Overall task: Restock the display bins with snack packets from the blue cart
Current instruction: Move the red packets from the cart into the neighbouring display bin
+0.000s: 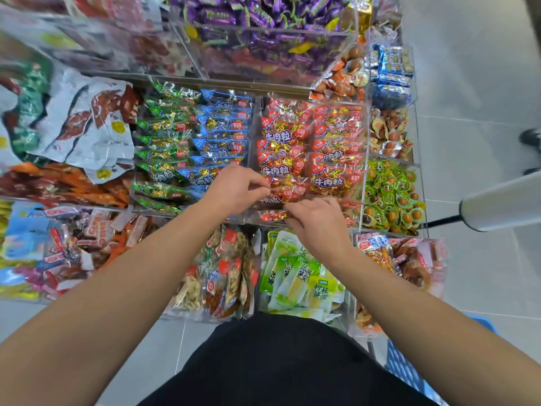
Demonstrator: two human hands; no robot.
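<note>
the person's black garment (281, 364) filled the bottom of the view, and both bare forearms reached forward from it over the display. the blue cart (409, 373) showed only as a slatted corner at the lower right, beside the person's right arm. the left hand (234, 190) had its fingers curled and pinched the upper edge of a red snack packet (288, 194), while the right hand (317, 222) gripped the same packet's lower edge with bent fingers. the packet sat at the near end of the clear display bin (364, 148) that held rows of matching red packets (292, 136). just left of that bin, another clear compartment held green packets (164, 133) beside blue packets (222, 127), each in its own row. to the right, small round green-wrapped snacks (392, 194) filled a narrow bin, with brown-wrapped ones (386, 133) in the bin above it. purple-wrapped sweets (257, 13) lay heaped in the top bin. nearer the person, pale green bamboo-shoot packets (295, 273) lay in a bin under the right wrist, and brown mixed packets (222, 276) lay just left of them. large white bags (87, 124) were piled at the far left. a white cylinder (503, 203) jutted in from the right edge above the grey tiled floor (468, 83).
</note>
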